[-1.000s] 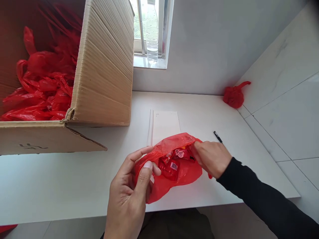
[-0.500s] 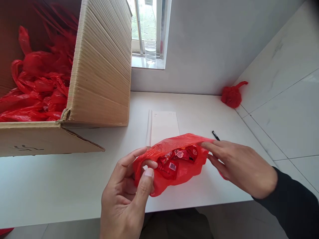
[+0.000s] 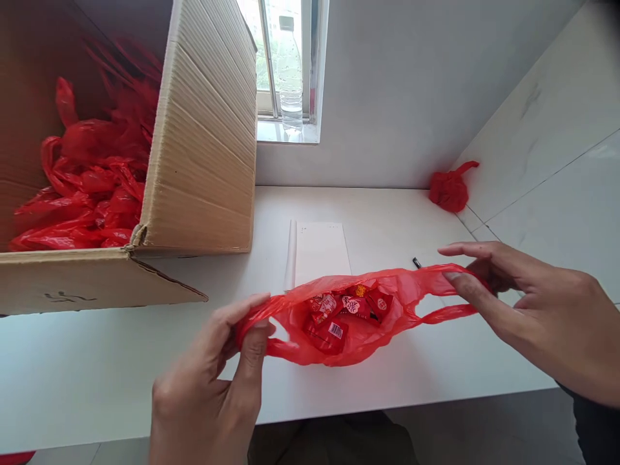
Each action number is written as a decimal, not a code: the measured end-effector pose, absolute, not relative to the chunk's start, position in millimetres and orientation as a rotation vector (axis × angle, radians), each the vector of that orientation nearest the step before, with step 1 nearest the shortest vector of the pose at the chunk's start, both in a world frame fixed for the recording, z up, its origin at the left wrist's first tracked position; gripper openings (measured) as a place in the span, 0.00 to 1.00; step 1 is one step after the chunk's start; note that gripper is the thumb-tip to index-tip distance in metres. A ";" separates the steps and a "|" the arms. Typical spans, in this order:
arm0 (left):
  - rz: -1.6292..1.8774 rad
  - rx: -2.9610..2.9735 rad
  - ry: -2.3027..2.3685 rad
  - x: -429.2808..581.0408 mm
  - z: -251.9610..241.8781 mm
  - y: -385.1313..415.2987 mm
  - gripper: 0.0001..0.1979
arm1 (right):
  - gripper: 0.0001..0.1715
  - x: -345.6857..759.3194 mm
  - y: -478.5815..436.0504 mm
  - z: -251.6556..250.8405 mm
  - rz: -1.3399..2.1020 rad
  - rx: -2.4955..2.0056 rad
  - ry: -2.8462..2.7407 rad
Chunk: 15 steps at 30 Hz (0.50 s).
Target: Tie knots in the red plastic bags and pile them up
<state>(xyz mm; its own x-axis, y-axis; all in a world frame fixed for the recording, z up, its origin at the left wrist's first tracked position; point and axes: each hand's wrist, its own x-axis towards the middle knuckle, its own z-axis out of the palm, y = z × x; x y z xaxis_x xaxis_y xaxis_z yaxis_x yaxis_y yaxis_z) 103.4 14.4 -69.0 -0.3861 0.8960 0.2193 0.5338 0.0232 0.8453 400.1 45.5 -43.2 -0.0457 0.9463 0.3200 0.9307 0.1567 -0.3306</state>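
Note:
Between my hands a red plastic bag (image 3: 358, 349) is stretched wide at its mouth, above the near part of the white table. Small red wrapped packets (image 3: 351, 307) lie inside it, some with printed characters and one with a barcode. My left hand (image 3: 217, 381) is closed on the bag's left handle, thumb on top. On the other side, my right hand (image 3: 523, 297) grips the right handle loops between thumb and fingers, its index finger stretched out. Behind the bag lies a white notepad (image 3: 322, 248), its near part hidden by the bag.
A large cardboard box (image 3: 208, 161) stands at the left, with several red plastic bags (image 3: 92, 194) inside. One tied red bag (image 3: 449, 188) sits in the far right corner. A black pen (image 3: 416, 263) lies partly hidden near my right hand. A water bottle (image 3: 290, 77) stands on the windowsill.
My hands have moved apart, left hand leftward and right hand rightward, pulling the bag's handles outward. The bag's mouth is wider and more of the packets show.

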 end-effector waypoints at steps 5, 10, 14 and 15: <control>1.489 1.715 1.458 138.9 -38.6 31.6 0.06 | 0.26 360.7 41.1 -37.6 0.573 -1.401 -1.948; 1.385 1.962 1.227 149.9 -30.4 43.2 0.10 | 0.14 329.9 50.3 -39.4 0.892 -1.092 -2.024; 1.070 1.834 1.200 131.8 -44.6 39.5 0.32 | 0.09 329.9 54.4 -37.8 0.880 -1.117 -1.922; 0.967 1.817 1.188 128.1 -49.9 38.3 0.36 | 0.08 330.9 54.3 -37.2 0.897 -1.132 -1.906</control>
<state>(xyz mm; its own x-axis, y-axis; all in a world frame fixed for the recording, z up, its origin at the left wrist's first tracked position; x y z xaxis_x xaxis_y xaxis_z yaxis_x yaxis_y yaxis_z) 128.1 38.3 -49.9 0.2850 0.9396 0.1895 0.3759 -0.2915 0.8796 330.9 54.3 -37.2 -0.3431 0.9091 0.2362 0.3976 0.3684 -0.8404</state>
